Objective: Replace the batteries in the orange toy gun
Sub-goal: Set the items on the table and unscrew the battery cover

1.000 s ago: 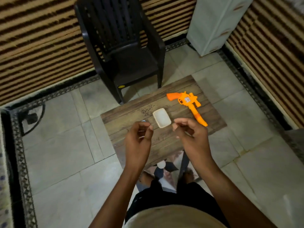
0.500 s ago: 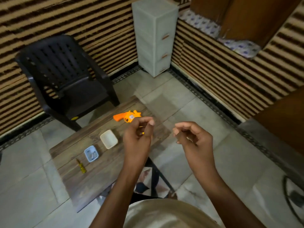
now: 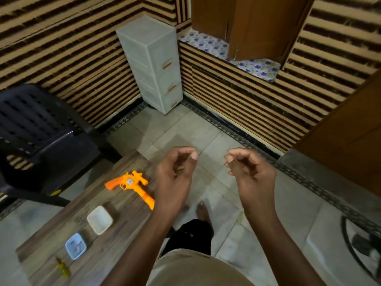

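The orange toy gun (image 3: pixel 132 182) lies flat on the far end of a low wooden table (image 3: pixel 115 240), grip pointing left and barrel toward me. Both hands are raised in the air to the right of the table, above the tiled floor. My left hand (image 3: pixel 175 176) hovers just right of the gun's barrel, its fingers loosely curled toward the thumb with nothing visible in them. My right hand (image 3: pixel 251 176) is farther right, also loosely curled and holding nothing. Neither hand touches the gun.
On the table sit a white square dish (image 3: pixel 100 219), a small blue dish (image 3: pixel 75 246) with small items inside, and a yellow-handled screwdriver (image 3: pixel 64 269). A black plastic chair (image 3: pixel 41 141) stands behind the table. A grey drawer unit (image 3: pixel 152 65) fills the corner. A floor fan (image 3: pixel 362 244) lies at the right.
The view has swung to the right, so the table and gun slid to the lower left. Both hands kept their curled pose and spread a little farther apart.
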Demonstrator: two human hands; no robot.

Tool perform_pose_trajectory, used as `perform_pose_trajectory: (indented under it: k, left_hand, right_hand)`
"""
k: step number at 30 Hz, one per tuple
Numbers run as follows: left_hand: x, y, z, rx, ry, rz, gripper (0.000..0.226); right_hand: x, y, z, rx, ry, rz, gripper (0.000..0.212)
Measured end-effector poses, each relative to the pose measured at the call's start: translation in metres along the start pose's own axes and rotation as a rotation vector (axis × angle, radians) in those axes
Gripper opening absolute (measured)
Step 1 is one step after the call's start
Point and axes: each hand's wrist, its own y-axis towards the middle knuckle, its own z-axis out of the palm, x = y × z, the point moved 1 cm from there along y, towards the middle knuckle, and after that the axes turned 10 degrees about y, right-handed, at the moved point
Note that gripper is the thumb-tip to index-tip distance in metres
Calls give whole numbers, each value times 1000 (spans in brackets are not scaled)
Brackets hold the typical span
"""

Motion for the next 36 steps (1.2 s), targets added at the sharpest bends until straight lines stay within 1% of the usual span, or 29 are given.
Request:
perform_pose_trajectory:
  k: [5,10,12,15,17,20,24,26,34,36]
  left_hand:
    - [2,74,30,-16,-14,-8,9]
    - [-2,182,45,-36,-3,-47,10]
    - [-7,229,45,-73,-5,-38,9]
    - [-13,274,38,-119,12,-31,6]
    - [-10,302,30,-184,16,-49,6]
    - [1,343,19,-308,-13,-87,6]
    - [13,398,8,-458,-41,-197,10]
    - [21,431,2,-559,-34,-239,11]
    - [28,522,-14,-905,-12,-350,7]
    - [29,535,-19,-947,2,-361,6]
  right_hand:
    - [-7,88,17,12,-14,27,13]
    - [-13,200,61,34,-2,113,13]
    - [-11,246,86,88,-9,107,13]
    - [-11,290,117,134,-27,99,13]
    - [-17,318,143,179,-14,114,12]
    - [-29,360,189,302,9,160,15]
    - [-49,419,255,504,-21,157,18]
    - [-59,452,290,626,-12,160,16]
    - [-59,548,413,1096,-46,148,13]
    - [-61,558,441,1170,-36,142,15]
